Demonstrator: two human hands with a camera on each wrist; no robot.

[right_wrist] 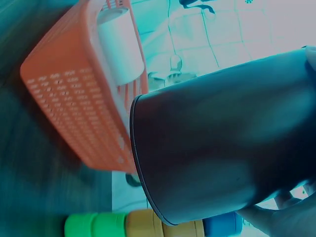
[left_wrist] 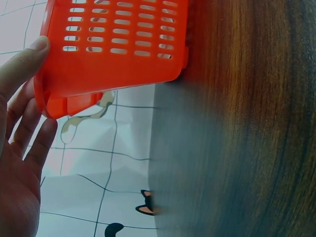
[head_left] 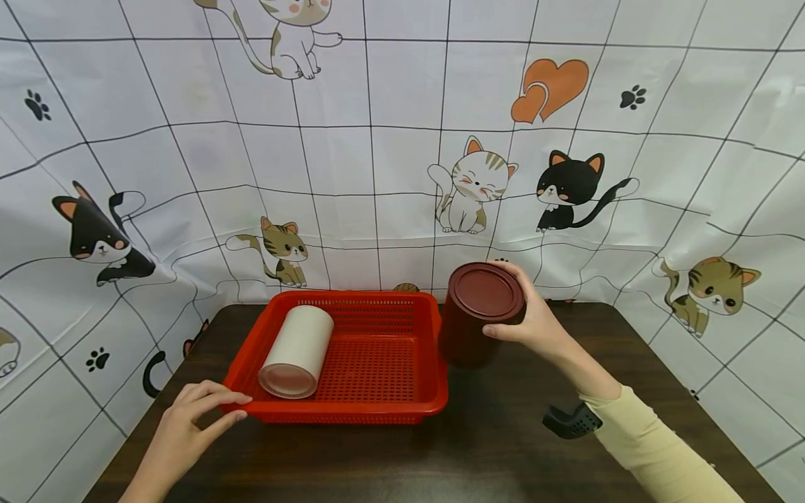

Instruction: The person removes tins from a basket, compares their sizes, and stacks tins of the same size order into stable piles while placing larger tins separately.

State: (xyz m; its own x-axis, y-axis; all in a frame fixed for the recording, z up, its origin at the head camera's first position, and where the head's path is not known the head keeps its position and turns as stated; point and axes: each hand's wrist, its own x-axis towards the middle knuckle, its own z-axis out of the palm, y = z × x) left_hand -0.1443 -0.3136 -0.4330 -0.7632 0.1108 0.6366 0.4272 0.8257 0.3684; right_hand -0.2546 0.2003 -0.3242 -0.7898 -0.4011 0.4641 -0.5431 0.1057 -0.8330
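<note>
A red plastic basket (head_left: pixel 352 411) with slotted sides stands on the dark table. My left hand (head_left: pixel 189 423) holds its front left corner, the thumb on one side of the rim and fingers on the other in the left wrist view. Inside, on the left, a white cylindrical canister (head_left: pixel 298 349) lies on its side, a pinkish round end facing me. My right hand (head_left: pixel 531 314) grips a dark brown canister (head_left: pixel 481 297) near its round top, thumb in front. This canister is beside the basket's right rim and looks raised off the table in the right wrist view.
The dark wood-grain table (head_left: pixel 490 447) extends in front and to the right. Behind hangs a white gridded sheet (head_left: pixel 402 175) printed with cats. Green, orange and blue rounded objects (right_wrist: pixel 108 224) line the lower edge of the right wrist view.
</note>
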